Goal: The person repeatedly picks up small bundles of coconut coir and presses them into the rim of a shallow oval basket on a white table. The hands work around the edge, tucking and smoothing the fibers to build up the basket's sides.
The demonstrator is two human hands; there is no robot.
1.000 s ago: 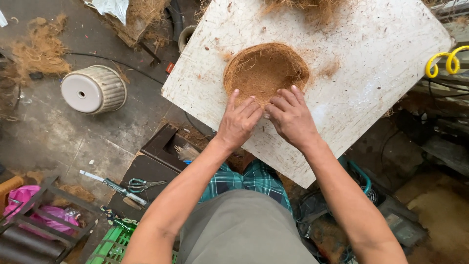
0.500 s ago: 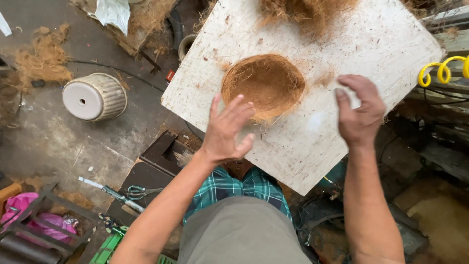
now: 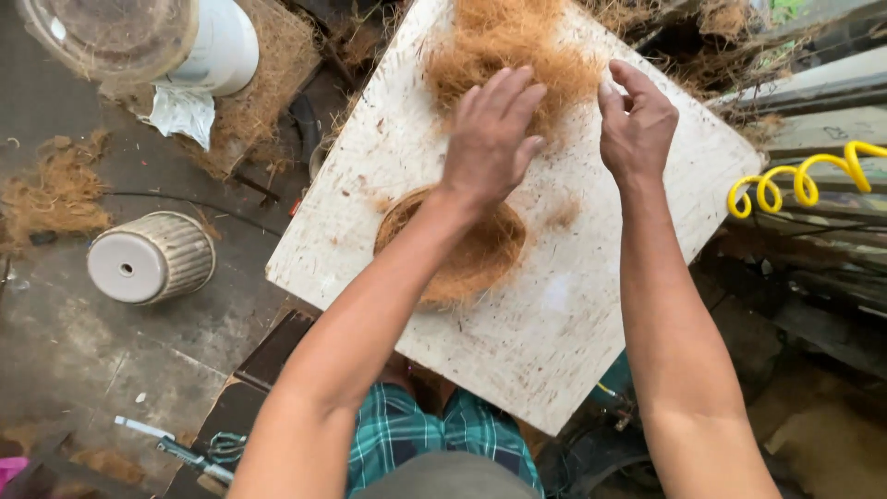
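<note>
Grimy concrete flooring is spreading out on the left, littered with clumps of brown fibre and carrying an overturned ribbed white pot [image 3: 151,258], while a worn white board [image 3: 591,305] is serving as the work surface, set corner-on to the person. Half a second ago both hands were hanging over the near half of the board beside the round coir liner [image 3: 467,242]; now they are reaching past it to the far corner, where a loose pile of coconut fibre [image 3: 504,51] is lying. Going by that shift, the pressing of the liner is pausing and more fibre is being fetched. The left hand [image 3: 490,134] is resting flat on the pile with fingers spread wide, its forearm crossing over the liner and hiding part of it. The right hand [image 3: 637,120] is hovering just beside the pile with fingers loosely curled, holding nothing that can be made out. The liner is sitting near the middle of the board, towards its left edge. A yellow coiled hose [image 3: 799,180] is hanging beyond the right corner.
</note>
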